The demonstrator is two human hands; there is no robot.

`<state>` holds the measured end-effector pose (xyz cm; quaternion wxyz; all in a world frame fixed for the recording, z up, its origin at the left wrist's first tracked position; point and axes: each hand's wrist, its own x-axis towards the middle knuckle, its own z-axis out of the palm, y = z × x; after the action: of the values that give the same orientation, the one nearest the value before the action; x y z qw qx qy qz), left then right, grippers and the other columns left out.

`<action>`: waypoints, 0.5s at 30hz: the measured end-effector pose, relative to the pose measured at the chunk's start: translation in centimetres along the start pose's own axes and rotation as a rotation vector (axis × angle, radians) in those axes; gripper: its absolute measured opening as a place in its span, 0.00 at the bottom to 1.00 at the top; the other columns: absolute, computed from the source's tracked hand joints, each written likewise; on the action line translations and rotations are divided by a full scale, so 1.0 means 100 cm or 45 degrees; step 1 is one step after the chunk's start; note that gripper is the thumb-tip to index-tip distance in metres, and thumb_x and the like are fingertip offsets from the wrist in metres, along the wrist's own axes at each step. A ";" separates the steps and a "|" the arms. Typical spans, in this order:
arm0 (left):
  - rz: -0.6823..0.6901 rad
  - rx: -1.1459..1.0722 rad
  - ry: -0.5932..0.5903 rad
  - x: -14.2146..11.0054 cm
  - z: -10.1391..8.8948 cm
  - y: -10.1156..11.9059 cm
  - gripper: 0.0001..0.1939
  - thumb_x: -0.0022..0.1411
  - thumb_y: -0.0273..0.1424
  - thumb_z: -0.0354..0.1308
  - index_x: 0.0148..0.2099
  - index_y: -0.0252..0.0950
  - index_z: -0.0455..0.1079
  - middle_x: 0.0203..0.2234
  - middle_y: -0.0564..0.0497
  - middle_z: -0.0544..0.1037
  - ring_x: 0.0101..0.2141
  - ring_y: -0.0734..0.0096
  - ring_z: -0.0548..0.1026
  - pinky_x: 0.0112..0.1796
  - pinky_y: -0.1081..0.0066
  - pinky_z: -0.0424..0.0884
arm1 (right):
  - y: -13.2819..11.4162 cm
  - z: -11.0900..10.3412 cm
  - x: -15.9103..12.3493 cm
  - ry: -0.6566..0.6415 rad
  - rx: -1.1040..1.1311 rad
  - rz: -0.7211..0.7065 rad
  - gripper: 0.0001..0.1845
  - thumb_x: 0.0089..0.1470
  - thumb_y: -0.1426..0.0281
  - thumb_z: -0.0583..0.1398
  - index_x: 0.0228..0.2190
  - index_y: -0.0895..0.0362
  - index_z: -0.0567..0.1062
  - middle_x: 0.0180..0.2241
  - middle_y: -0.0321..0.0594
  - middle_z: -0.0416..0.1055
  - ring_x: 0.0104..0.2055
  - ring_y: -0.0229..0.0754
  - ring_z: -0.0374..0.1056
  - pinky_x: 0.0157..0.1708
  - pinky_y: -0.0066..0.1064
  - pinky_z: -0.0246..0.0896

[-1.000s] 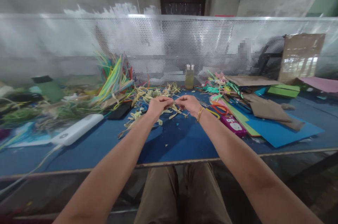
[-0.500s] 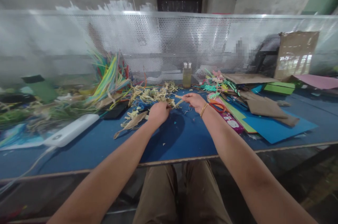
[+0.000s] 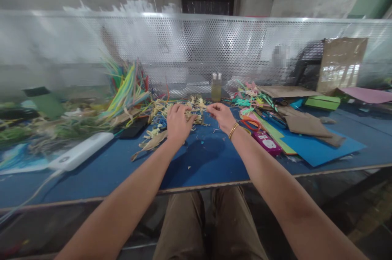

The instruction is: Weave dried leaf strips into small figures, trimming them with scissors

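Note:
My left hand [image 3: 178, 122] lies palm down over a tangled pile of dried, straw-coloured husk strips [image 3: 159, 110], thumb and fingers apart. To its right, my right hand [image 3: 223, 116], with a gold bracelet [image 3: 233, 130] on the wrist, is closed in a pinch. A pale husk piece [image 3: 201, 104], shaped somewhat like a small flower, shows at its fingertips; its lower part blends into the pile. A long curled husk [image 3: 153, 141] sticks out of the pile toward the front.
A white power bank-like box [image 3: 81, 152] with a cable lies left. Coloured strips [image 3: 127, 92] stand behind it. A glass bottle [image 3: 216, 88] stands at the back. Orange-handled scissors [image 3: 250, 123], a purple box [image 3: 266, 142], blue paper [image 3: 318, 150] and cardboard [image 3: 308, 125] lie right.
My left hand has shifted slightly left and back, and its fingers have gone from closed to spread over the pile. My right hand has moved slightly left and back, still pinching.

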<state>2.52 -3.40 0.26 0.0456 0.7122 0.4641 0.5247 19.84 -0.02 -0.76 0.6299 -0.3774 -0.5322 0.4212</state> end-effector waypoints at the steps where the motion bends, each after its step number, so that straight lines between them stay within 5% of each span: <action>1: -0.032 -0.007 0.009 -0.001 0.000 0.000 0.08 0.52 0.36 0.60 0.33 0.39 0.71 0.35 0.46 0.73 0.45 0.56 0.65 0.44 0.66 0.60 | -0.002 0.000 0.000 0.007 -0.062 -0.080 0.11 0.40 0.64 0.64 0.25 0.58 0.72 0.26 0.35 0.71 0.30 0.33 0.64 0.33 0.26 0.60; 6: -0.313 -0.301 -0.273 -0.001 0.013 -0.009 0.14 0.51 0.43 0.60 0.30 0.36 0.73 0.23 0.50 0.73 0.31 0.66 0.69 0.32 0.72 0.61 | -0.010 0.003 -0.005 -0.105 -0.085 -0.205 0.12 0.41 0.62 0.64 0.26 0.58 0.72 0.32 0.38 0.72 0.31 0.33 0.64 0.36 0.27 0.61; 11: -0.736 -0.970 -0.248 0.001 0.022 -0.014 0.19 0.42 0.36 0.67 0.38 0.35 0.72 0.24 0.54 0.72 0.21 0.79 0.64 0.18 0.78 0.51 | -0.005 0.008 -0.008 -0.253 0.070 -0.094 0.14 0.39 0.61 0.66 0.26 0.57 0.72 0.26 0.35 0.70 0.28 0.33 0.63 0.35 0.27 0.61; 15: -0.792 -1.235 -0.239 0.003 0.019 -0.014 0.16 0.41 0.33 0.68 0.34 0.33 0.73 0.26 0.53 0.73 0.20 0.84 0.63 0.16 0.80 0.47 | -0.005 0.008 -0.009 -0.309 0.150 -0.005 0.15 0.37 0.60 0.67 0.24 0.57 0.72 0.25 0.34 0.69 0.28 0.32 0.63 0.34 0.27 0.61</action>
<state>3.13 -1.58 -1.10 0.5595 0.4836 0.3519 0.5738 19.06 -0.98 -0.51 0.5827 -0.2852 -0.5797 0.4931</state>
